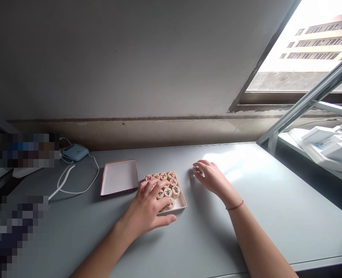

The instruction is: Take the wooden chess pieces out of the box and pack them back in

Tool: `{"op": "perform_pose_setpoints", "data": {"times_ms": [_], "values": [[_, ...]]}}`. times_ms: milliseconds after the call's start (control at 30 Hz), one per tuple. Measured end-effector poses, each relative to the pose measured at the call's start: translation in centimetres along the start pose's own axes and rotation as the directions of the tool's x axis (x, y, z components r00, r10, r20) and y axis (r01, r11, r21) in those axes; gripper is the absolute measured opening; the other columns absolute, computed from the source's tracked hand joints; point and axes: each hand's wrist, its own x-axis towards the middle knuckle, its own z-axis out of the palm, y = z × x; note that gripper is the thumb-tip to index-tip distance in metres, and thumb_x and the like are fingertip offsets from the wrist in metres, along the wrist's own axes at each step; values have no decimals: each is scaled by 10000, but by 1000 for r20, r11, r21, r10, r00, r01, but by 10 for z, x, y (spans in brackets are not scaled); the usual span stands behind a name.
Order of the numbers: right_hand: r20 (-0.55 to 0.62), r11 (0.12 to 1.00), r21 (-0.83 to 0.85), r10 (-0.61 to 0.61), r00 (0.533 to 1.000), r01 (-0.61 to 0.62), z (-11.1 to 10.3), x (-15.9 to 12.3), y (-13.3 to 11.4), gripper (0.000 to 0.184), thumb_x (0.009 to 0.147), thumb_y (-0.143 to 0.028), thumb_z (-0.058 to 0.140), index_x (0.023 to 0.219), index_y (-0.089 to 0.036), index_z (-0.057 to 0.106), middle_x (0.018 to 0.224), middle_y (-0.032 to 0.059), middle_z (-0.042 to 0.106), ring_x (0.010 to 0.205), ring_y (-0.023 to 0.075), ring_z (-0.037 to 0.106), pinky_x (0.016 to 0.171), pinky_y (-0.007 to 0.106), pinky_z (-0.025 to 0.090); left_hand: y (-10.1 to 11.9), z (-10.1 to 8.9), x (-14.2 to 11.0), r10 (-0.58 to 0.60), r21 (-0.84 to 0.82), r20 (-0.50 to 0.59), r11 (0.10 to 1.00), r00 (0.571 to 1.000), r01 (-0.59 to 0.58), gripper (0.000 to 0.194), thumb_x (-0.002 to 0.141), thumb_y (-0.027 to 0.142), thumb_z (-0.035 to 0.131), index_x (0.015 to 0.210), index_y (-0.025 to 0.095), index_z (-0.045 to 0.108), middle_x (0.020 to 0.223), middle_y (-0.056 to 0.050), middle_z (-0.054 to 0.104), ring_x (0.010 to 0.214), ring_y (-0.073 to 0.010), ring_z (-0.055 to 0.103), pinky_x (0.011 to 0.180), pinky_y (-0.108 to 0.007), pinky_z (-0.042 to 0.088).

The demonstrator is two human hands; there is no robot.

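A shallow white box [181, 200] holds several round Chinese chess pieces [167, 192], some marked in red and some in black. Over the box's left side lies my left hand [152, 204], fingers spread and resting on the pieces, thumb out past the front edge. To the right of the box, on the desk, my right hand [213, 175] has its fingers closed on a chess piece [196, 169] with a red character. A thin red string circles my right wrist. My left fingers hide part of the pieces beneath them.
Left of the box lies the open box lid [121, 175]. Farther left, a light blue device [76, 152] and a white cable [81, 192] rest on the grey desk [188, 247]. A metal frame [292, 104] and a shelf with white adapters [321, 135] stand at right.
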Motion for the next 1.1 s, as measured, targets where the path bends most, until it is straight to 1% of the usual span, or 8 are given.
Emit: {"op": "perform_pose_setpoints", "data": {"times_ms": [100, 200, 367, 500, 567, 667, 800, 1100], "values": [[7, 999, 31, -7, 1000, 7, 0, 1, 5, 250, 847, -178, 440, 966, -180, 660, 985, 100, 653, 869, 219, 592, 842, 364, 449, 1, 3, 1, 17, 3, -26, 1000, 1000, -17, 305, 850, 511, 574, 1008, 259, 646, 1265, -81, 511, 1151, -281, 443, 947, -442, 384], [-35, 999, 52, 15, 999, -13, 3, 2, 8, 307, 815, -191, 489, 1085, -202, 635, 1080, 103, 631, 915, 231, 589, 826, 357, 459, 4, 8, 3, 44, 30, -44, 999, 998, -42, 381, 859, 503, 569, 1179, 298, 588, 1281, -82, 507, 1160, -281, 443, 956, -447, 376], [5, 997, 73, -3, 1000, 2, 7, 6, 9, 272, 849, -205, 472, 1045, -203, 660, 1067, 102, 638, 831, 204, 615, 859, 380, 452, 7, 10, 5, 69, 32, -67, 997, 995, -67, 371, 859, 507, 569, 1166, 301, 599, 1301, -75, 518, 1162, -286, 459, 940, -445, 396], [44, 968, 237, 71, 997, -79, -6, 4, -8, 229, 852, -252, 513, 998, -191, 678, 970, 98, 653, 801, 202, 626, 750, 332, 502, 5, 10, 7, -9, 6, -188, 1000, 982, 10, 339, 910, 372, 535, 1222, 241, 566, 1190, -84, 599, 1079, -255, 538, 905, -421, 453], [97, 898, 436, 25, 995, -65, -17, -1, -25, 265, 857, -343, 551, 1040, -191, 667, 972, 83, 656, 807, 189, 624, 730, 313, 521, 4, 11, 8, -67, -26, -266, 998, 962, 63, 366, 926, 294, 518, 1283, 218, 518, 1161, -85, 613, 1062, -234, 568, 904, -401, 483], [252, 704, 708, -176, 952, -57, -33, -11, -54, 364, 846, -449, 592, 1086, -182, 648, 965, 69, 662, 828, 168, 606, 706, 276, 527, 5, 11, 9, -97, -102, -329, 993, 939, 66, 406, 927, 285, 526, 1323, 212, 480, 1172, -89, 606, 1070, -215, 592, 900, -364, 521], [333, 545, 832, -343, 878, -102, -42, -18, -73, 308, 824, -441, 645, 982, -176, 637, 842, 35, 644, 708, 117, 558, 606, 227, 477, 8, 10, 9, -96, -224, -355, 975, 930, 15, 213, 936, 203, 505, 1123, 220, 605, 1049, -46, 642, 979, -167, 633, 846, -289, 543], [274, 468, 868, -175, 946, -165, -41, -13, -53, 303, 793, -454, 681, 835, -188, 542, 724, -6, 592, 626, 103, 547, 623, 263, 499, 17, 19, 17, -43, -287, -217, 958, 975, -21, 94, 908, 155, 528, 928, 197, 610, 948, -23, 659, 847, -138, 633, 790, -265, 508]]}}
